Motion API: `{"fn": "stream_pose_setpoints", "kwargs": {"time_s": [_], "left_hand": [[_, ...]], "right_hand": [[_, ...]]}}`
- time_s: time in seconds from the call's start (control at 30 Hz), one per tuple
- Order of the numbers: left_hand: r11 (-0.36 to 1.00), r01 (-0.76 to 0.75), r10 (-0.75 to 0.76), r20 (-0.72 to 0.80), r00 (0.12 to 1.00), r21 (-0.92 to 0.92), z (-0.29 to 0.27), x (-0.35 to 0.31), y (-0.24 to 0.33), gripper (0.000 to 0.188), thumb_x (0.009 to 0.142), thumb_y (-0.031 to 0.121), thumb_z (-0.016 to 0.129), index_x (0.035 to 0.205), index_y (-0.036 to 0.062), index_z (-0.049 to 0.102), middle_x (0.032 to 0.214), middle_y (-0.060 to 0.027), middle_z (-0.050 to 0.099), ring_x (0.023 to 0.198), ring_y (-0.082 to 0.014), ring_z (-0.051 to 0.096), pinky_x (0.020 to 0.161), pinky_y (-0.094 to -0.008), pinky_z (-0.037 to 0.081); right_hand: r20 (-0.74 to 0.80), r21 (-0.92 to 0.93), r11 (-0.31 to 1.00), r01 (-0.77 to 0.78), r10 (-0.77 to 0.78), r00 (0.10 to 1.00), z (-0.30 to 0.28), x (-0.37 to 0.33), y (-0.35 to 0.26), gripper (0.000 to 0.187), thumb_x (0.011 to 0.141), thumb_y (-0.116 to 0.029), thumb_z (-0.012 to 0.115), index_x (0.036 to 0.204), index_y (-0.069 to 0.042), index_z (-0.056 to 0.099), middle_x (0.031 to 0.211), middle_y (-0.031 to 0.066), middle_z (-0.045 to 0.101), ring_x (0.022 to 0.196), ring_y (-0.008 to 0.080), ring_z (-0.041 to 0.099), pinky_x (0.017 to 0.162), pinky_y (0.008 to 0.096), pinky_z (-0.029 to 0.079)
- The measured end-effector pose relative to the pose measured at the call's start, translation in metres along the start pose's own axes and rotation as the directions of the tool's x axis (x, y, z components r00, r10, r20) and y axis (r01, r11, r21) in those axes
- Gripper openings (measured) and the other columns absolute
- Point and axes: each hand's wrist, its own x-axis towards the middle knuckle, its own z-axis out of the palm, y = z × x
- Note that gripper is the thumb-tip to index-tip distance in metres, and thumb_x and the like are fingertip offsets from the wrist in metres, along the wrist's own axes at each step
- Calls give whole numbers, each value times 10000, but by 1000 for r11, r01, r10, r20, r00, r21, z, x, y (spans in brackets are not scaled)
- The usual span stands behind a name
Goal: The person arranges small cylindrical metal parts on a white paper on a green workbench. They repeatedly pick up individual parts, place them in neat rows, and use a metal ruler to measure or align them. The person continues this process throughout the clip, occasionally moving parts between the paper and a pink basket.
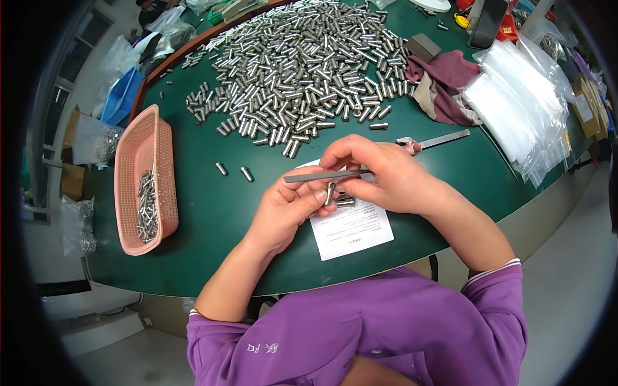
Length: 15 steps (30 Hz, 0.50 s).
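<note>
Between the thumb and fingers of my left hand (278,212) is a small shiny metal pin (330,193), held upright and slightly tilted. My right hand (389,175) grips a flat grey file (315,175), which lies across the top of the pin; whether they touch is hard to tell. Beneath my hands, several more pins (346,201) rest on a white printed sheet (354,237). A great heap of similar metal pins (302,71) spreads over the green table beyond my hands. Two loose pins (246,174) lie left of my left hand.
At left stands a pink perforated basket (168,186) holding some pins. Right of my hands lies a flat metal tool (444,139) with a wrapped handle. Further right are a maroon cloth (450,80), a grey block (423,47) and clear plastic bags (518,103). A blue bin (122,96) sits far left.
</note>
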Motion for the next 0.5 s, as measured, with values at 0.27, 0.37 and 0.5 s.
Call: {"fn": "stream_pose_setpoints", "kwargs": {"time_s": [0.27, 0.37, 0.5], "left_hand": [[987, -10, -12, -141, 990, -158, -1, -4, 8, 323, 925, 30, 624, 1243, 52, 578, 1070, -83, 669, 949, -134, 647, 847, -259, 525], [983, -13, -16, -151, 988, -185, -3, -5, 7, 316, 922, 29, 629, 1233, 56, 582, 1072, -91, 671, 946, -138, 650, 853, -267, 526], [986, -8, -19, -164, 986, -165, -4, -6, 5, 298, 910, 22, 641, 1201, 57, 587, 1019, -104, 674, 900, -148, 646, 814, -265, 525]], "right_hand": [[-131, -250, 962, -110, 79, 988, -22, -1, 9, 214, 866, -322, 673, 879, -110, 694, 727, 77, 647, 735, 277, 637, 656, 386, 492], [-117, -286, 951, -120, 90, 989, -15, -3, 9, 222, 873, -325, 664, 829, -111, 701, 693, 77, 644, 700, 279, 637, 630, 392, 492], [-90, -284, 946, -157, 137, 986, -11, -2, 6, 222, 869, -327, 664, 813, -117, 708, 689, 77, 655, 685, 281, 645, 603, 400, 492]]}}
